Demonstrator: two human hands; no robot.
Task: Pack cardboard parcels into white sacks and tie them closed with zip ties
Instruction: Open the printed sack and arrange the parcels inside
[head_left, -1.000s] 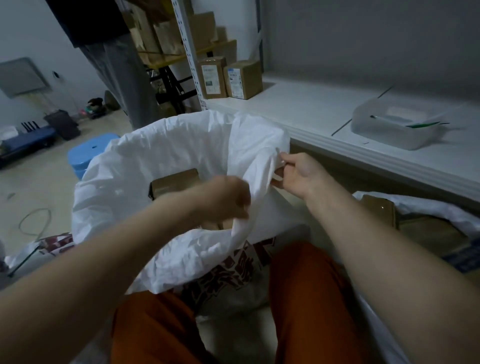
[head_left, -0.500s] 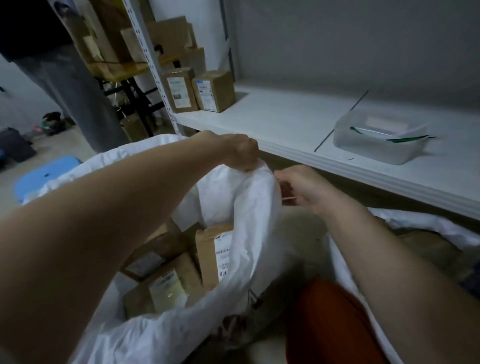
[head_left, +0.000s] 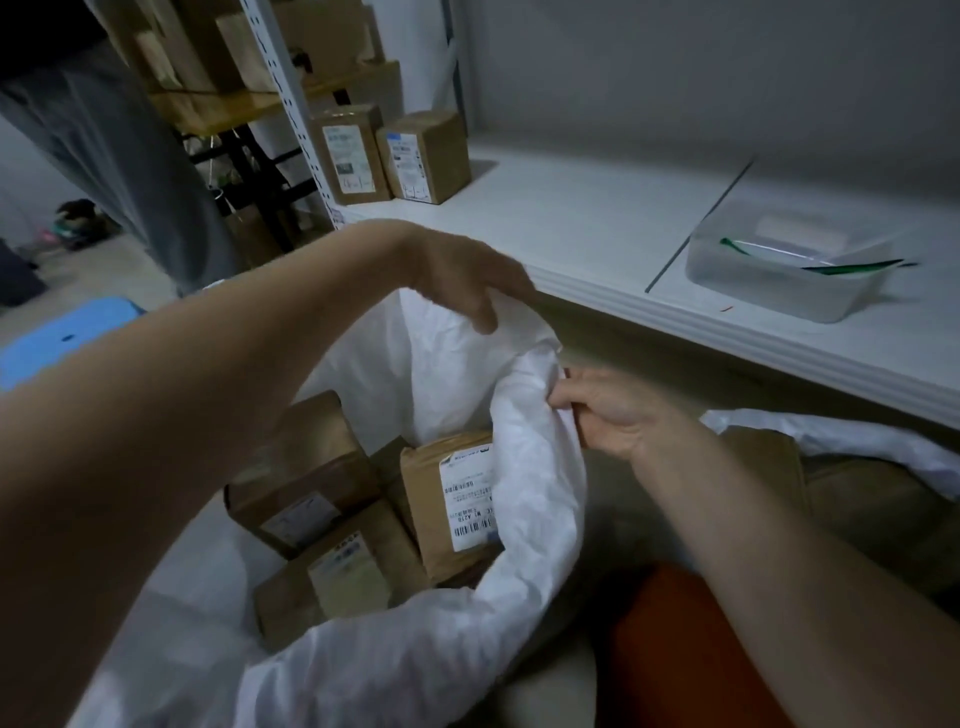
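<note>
The step in hand was judged to be the gathering of the mouth of the crumpled white woven sack (head_left: 524, 499), packing being apparently finished and the tie not yet applied. The sack was stood in the near centre of the scene, its mouth wide open, and three brown cardboard parcels with white printed labels (head_left: 457, 499) were seen packed closely together inside it. The far rim of the sack was held up by the left hand (head_left: 467, 280), its fingers curled down over the fabric and gripping it. The right-hand rim was pinched by the right hand (head_left: 602, 415), thumb and fingers closed on a fold of cloth; a thin reddish strip seemed to be held there too, but whether it was a zip tie could not be told.

For the next move, it was judged that the two gripped edges would have to be drawn together above the parcels and bunched into a neck narrow enough for a tie.

To the far right, the rounded front edge of the long white shelf board (head_left: 727, 332) ran just beyond both hands, so room for lifting the mouth was limited there. A clear plastic tub holding green strips (head_left: 779, 291) was set on the shelf, well apart from the sack. Open floor lay to the left, near a flat blue plastic lid (head_left: 62, 338)
</note>
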